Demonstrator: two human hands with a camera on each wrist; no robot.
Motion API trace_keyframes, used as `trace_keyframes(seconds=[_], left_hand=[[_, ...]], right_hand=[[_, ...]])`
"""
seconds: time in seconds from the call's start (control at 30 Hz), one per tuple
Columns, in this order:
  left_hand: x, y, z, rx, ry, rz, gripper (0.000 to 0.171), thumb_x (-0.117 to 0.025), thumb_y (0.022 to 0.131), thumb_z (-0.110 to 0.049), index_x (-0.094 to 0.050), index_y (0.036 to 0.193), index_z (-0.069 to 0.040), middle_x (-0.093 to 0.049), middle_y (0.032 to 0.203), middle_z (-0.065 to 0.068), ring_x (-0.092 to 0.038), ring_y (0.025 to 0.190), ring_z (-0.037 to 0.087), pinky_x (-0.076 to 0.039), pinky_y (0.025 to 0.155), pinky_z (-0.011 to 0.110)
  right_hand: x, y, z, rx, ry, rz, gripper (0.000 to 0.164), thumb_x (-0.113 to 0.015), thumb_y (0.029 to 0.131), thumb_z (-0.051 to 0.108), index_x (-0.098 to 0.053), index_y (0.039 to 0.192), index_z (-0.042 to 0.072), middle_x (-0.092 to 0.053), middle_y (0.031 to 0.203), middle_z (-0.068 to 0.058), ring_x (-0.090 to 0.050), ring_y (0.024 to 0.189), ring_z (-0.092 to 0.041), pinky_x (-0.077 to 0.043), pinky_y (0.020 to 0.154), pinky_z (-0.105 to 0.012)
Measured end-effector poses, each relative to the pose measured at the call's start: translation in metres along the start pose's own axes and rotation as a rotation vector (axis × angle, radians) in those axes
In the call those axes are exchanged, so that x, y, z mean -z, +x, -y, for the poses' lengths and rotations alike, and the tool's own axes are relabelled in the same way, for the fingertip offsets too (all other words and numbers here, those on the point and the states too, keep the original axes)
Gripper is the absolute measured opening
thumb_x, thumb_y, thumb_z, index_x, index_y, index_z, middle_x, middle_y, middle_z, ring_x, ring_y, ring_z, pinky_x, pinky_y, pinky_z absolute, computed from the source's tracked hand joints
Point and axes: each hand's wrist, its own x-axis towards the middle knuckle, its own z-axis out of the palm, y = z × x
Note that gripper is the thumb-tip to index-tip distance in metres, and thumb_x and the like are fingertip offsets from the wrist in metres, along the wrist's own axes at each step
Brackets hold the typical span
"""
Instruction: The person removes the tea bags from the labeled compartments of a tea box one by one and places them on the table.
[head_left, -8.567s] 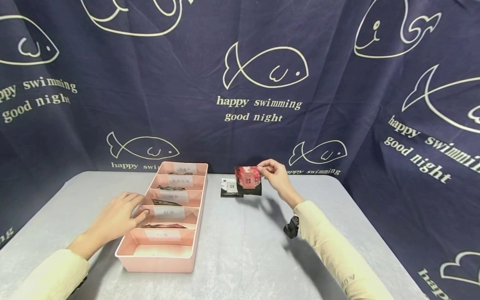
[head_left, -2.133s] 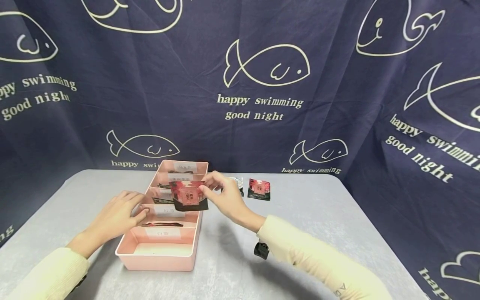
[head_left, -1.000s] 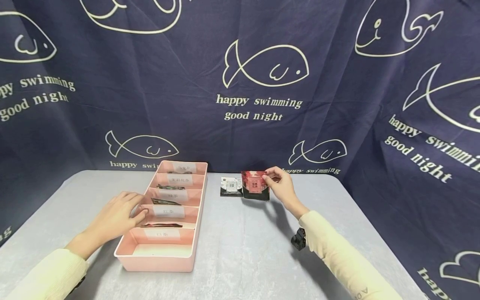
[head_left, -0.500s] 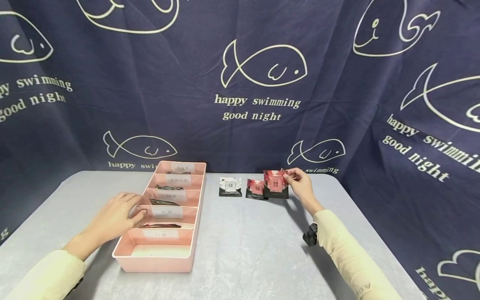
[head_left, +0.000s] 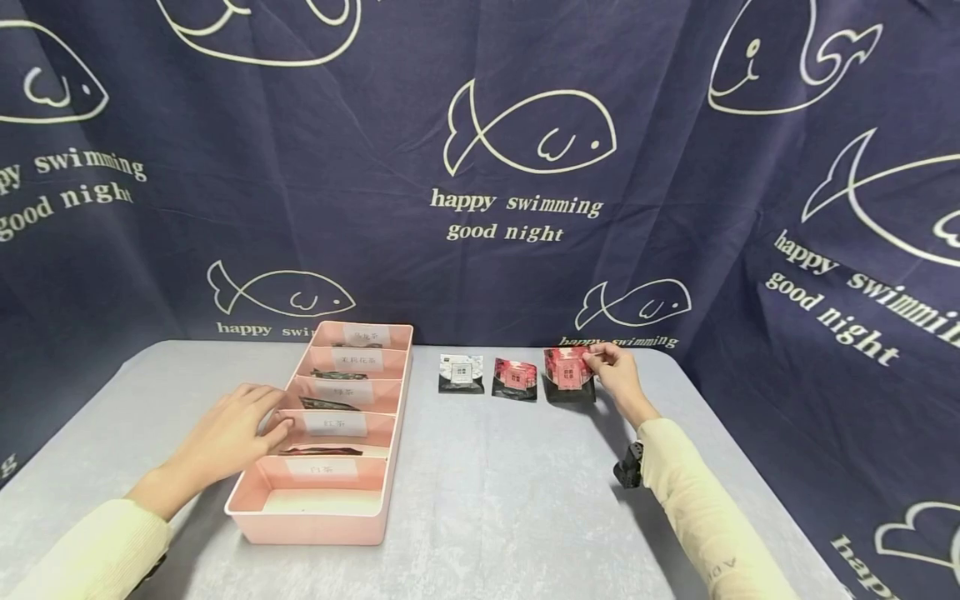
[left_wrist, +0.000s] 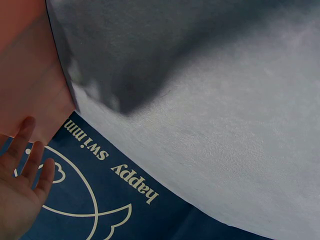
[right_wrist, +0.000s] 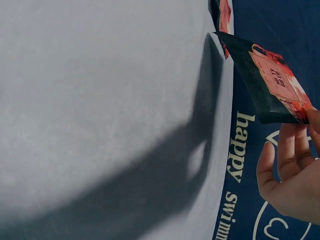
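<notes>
My right hand (head_left: 617, 375) pinches a red-and-black tea bag packet (head_left: 570, 377) by its upper right corner. The right wrist view shows that packet (right_wrist: 272, 80) tilted, its lower edge towards the table. To its left lie a second red-and-black packet (head_left: 515, 379) and a white-and-black one (head_left: 461, 374). A long pink divided box (head_left: 315, 527) stands at left, with dark packets in several compartments and a reddish packet (head_left: 322, 452) in the second from the front. My left hand (head_left: 225, 437) rests at the box's left rim, fingers relaxed and nearly straight in the left wrist view.
White paper labels (head_left: 333, 424) with Chinese writing mark the box's compartments. The grey table (head_left: 480, 500) ends at the back against a dark blue curtain (head_left: 390, 183) printed with fish and words. Black wrist camera mount (head_left: 628, 465) hangs under the right sleeve.
Earlier the right hand set down one red packet, then lifted another from over the box. It has carried this one right, past the lying packets, and lowered it. The left hand stays at the rim.
</notes>
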Motion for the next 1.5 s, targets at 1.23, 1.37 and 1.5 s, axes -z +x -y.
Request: trace_keyframes(seconds=[1.23,1.37,1.5], left_hand=[[-0.001,0.000,0.001,-0.003,0.004,0.020,0.032,-0.060,0.083,-0.027,-0.061,0.104,-0.003,-0.062,0.107,0.017,-0.052,0.105,0.035,-0.040,0.091,0.053],[0.000,0.000,0.001,-0.004,0.001,0.016,0.031,-0.060,0.083,-0.027,-0.061,0.103,-0.003,-0.063,0.106,0.016,-0.053,0.104,0.034,-0.040,0.090,0.052],[0.002,-0.001,0.000,-0.002,-0.005,0.019,0.030,-0.061,0.082,-0.027,-0.062,0.102,-0.004,-0.063,0.105,0.014,-0.053,0.104,0.033,-0.041,0.091,0.052]], right_hand=[[-0.002,0.003,-0.020,-0.081,-0.445,0.181,0.048,-0.053,0.086,0.006,-0.036,0.128,-0.010,-0.045,0.124,-0.034,-0.046,0.114,-0.046,-0.038,0.099,-0.050],[-0.002,0.003,-0.017,-0.049,-0.466,0.193,0.048,-0.053,0.086,0.008,-0.036,0.128,-0.009,-0.044,0.126,-0.034,-0.047,0.114,-0.046,-0.038,0.099,-0.051],[-0.004,0.003,-0.011,0.000,-0.460,0.190,0.049,-0.055,0.086,0.010,-0.038,0.128,-0.008,-0.046,0.125,-0.032,-0.051,0.110,-0.044,-0.041,0.096,-0.050]])
